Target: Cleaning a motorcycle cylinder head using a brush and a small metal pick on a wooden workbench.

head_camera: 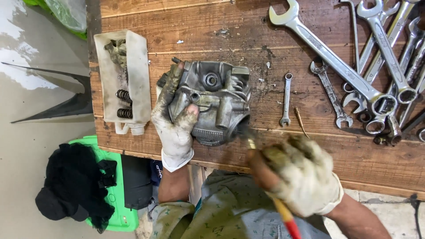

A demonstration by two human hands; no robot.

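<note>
Left hand point(175, 118), in a dirty white glove, is clamped around the left side of a grey metal engine part point(214, 101), fingers over its top edge and thumb pressed on its near face. The part rests on the wooden table point(248, 40), directly ahead of the person and between the two hands.

Right hand point(297, 176), also gloved and blurred, is closed in a fist around a screwdriver point(283, 211) with a yellow and red handle. The shaft runs up and left from the fist; its tip meets the lower right corner of the engine part.

Just left of the left hand: a cut-open white plastic container point(141, 66) lying on the table, with coil springs point(124, 104) and other small grimy parts inside.

Just beyond the right hand: a small spanner point(287, 100) and a thin brass-coloured pin point(300, 121), lying apart from each other. Further right and beyond: a spread of larger spanners point(380, 66), some overlapping.

Below the left hand, off the table edge: a black cloth point(75, 188) draped on a green plastic object point(115, 208).
</note>
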